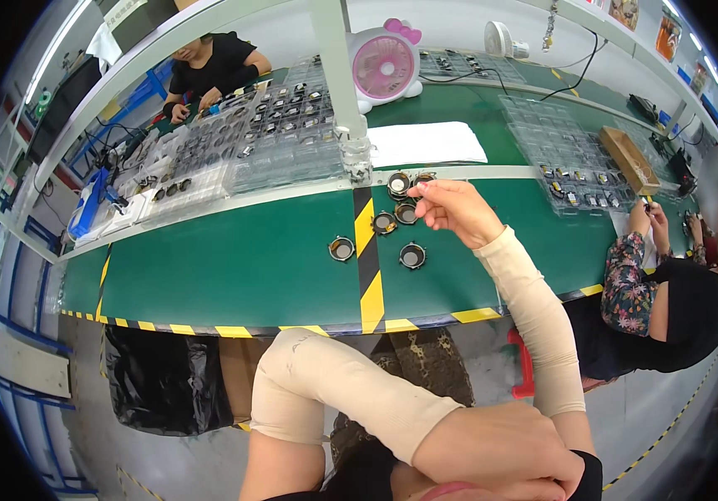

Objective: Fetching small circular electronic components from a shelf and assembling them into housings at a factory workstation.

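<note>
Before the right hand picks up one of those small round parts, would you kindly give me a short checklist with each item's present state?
1. Right hand over the cluster of round parts by the striped tape: ok.
2. Fingers empty: cannot tell; fingertips are pinched near a part.
3. Loose parts lying apart on the green table: ok.
4. Left hand near the parts: not ok; it rests low by the body.
5. Co-worker's hands away from the cluster: ok.

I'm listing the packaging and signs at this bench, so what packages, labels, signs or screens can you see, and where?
Clear plastic compartment trays: far right of the green bench, stacked, transparent.
More clear trays: far left, some cells holding small dark parts.
Flat cardboard box: on the right trays, long, brown.
Colourful packets: upper right shelf, details unclear.
No screen clearly visible.
</note>
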A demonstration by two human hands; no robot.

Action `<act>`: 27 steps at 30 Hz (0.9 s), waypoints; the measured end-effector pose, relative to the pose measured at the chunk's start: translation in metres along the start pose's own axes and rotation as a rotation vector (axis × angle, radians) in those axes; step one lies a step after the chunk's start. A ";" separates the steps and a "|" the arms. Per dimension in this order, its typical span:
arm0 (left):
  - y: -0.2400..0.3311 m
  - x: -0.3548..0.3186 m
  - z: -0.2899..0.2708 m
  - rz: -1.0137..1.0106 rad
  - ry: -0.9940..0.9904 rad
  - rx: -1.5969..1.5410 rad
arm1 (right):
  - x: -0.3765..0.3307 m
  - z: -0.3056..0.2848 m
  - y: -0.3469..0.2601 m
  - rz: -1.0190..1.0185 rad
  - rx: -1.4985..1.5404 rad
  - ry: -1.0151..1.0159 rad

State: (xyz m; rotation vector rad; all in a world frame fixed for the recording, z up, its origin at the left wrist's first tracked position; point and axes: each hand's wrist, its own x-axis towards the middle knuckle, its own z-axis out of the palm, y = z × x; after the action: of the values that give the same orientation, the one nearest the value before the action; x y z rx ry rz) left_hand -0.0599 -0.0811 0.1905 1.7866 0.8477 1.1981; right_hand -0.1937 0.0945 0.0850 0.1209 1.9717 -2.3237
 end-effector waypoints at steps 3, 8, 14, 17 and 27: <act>0.003 -0.001 -0.011 0.025 -0.065 -0.120 | 0.006 -0.014 0.007 0.022 0.169 -0.031; -0.002 -0.005 -0.017 0.026 0.006 -0.024 | 0.009 -0.023 0.013 0.011 0.296 -0.041; -0.065 -0.034 -0.069 -0.021 0.777 0.490 | 0.012 -0.031 0.030 0.015 0.434 -0.034; -0.113 -0.061 -0.103 0.130 1.063 1.023 | 0.002 -0.041 0.036 -0.031 0.433 0.011; -0.153 -0.101 -0.124 0.131 1.252 1.230 | -0.006 -0.051 0.055 -0.108 0.194 0.224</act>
State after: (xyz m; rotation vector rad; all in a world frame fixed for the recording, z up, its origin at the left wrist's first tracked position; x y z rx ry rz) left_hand -0.2240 -0.0676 0.0423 1.7338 2.6373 2.1611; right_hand -0.1808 0.1364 0.0234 0.3095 1.8816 -2.6746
